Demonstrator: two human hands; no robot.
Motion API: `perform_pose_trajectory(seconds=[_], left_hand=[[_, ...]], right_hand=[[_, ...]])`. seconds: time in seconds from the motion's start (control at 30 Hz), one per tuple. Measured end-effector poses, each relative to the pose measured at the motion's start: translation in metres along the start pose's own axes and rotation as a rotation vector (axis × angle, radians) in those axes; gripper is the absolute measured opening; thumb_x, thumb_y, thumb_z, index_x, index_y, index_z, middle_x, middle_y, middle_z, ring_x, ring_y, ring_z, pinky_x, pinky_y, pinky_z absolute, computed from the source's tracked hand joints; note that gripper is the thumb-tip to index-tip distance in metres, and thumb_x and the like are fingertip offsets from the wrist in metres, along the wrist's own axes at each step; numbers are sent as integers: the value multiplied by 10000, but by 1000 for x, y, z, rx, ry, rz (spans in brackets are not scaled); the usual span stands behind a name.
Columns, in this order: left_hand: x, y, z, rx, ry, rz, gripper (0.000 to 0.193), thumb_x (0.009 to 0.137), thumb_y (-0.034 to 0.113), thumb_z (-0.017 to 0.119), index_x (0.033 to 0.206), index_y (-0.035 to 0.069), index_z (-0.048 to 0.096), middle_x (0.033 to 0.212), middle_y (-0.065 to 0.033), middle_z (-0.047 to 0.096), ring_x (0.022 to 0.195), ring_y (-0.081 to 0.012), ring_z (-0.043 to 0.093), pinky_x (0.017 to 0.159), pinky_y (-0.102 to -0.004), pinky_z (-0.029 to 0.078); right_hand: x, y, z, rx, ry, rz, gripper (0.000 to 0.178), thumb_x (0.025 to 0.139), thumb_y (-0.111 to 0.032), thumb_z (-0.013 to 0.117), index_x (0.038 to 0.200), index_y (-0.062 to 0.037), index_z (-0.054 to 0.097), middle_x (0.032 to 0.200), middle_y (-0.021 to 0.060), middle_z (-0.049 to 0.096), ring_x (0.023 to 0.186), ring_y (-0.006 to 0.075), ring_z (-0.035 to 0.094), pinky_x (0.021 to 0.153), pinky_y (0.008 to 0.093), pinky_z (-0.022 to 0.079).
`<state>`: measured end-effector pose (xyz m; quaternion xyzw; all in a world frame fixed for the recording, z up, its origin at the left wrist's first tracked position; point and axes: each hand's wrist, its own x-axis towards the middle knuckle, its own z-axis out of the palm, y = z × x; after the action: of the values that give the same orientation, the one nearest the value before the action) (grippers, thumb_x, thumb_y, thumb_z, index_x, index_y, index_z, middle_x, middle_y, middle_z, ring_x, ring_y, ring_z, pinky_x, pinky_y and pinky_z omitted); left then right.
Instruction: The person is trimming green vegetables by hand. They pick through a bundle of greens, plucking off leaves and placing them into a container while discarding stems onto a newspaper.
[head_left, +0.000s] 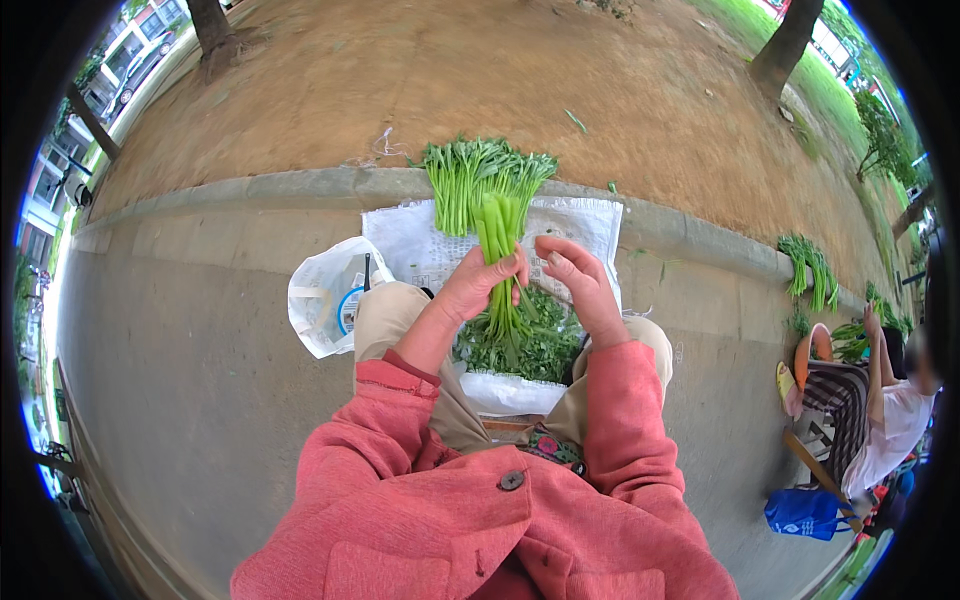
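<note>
My left hand [488, 280] is closed around a bunch of leafy greens [497, 232], held upright in front of my knees. Its pale cut stems point away from me, and the leaves hang down toward my lap. Just to the right, my right hand [578, 278] is raised with thumb and fingers slightly apart, and nothing shows in it. Below both hands lies a heap of loose green leaves [520, 350] on a white woven sack [585, 222]. Trimmed long-stemmed greens [470, 180] lie in a row along the sack's far edge, partly over the kerb.
A white plastic bag [318, 300] with a blue round item stands beside my left knee. The concrete kerb [280, 186] runs across beyond the sack, with bare soil behind. At the far right sits another person [890, 430] near more greens [808, 270], an orange basin [812, 350] and a blue bag [805, 513].
</note>
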<state>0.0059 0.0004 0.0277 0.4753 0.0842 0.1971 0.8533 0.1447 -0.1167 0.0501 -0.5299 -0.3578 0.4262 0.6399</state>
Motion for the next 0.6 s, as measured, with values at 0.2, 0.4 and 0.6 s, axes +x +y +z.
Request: perform_pose_trajectory(seconds=[0.2,0.4,0.6], left_hand=[[-5,-26,10,-18,-264,-275,433,744,405,690,935,46,543,733,-75,556,589,-144,555,478,-237,478],[-4,-39,12,-114,-389,-429,478,731,305,728,1062,49,498,772,-90,565,562,-161,558,483,-263,498],[-4,-26,29,-56,-203,-262,602,715,130,741,1198,62,389,885,-107,569,688,-207,598,666,-307,522]], right_hand=[[-1,8,-12,173,-429,224,599,765,-370,647,1195,18,492,1052,105,563,826,154,589,645,236,503],[-8,-3,-2,232,-382,340,549,719,-323,680,1104,41,536,1000,143,593,667,211,616,433,275,512],[-3,13,-9,276,-238,360,367,784,-204,625,1039,52,563,965,162,615,851,237,611,664,330,536]])
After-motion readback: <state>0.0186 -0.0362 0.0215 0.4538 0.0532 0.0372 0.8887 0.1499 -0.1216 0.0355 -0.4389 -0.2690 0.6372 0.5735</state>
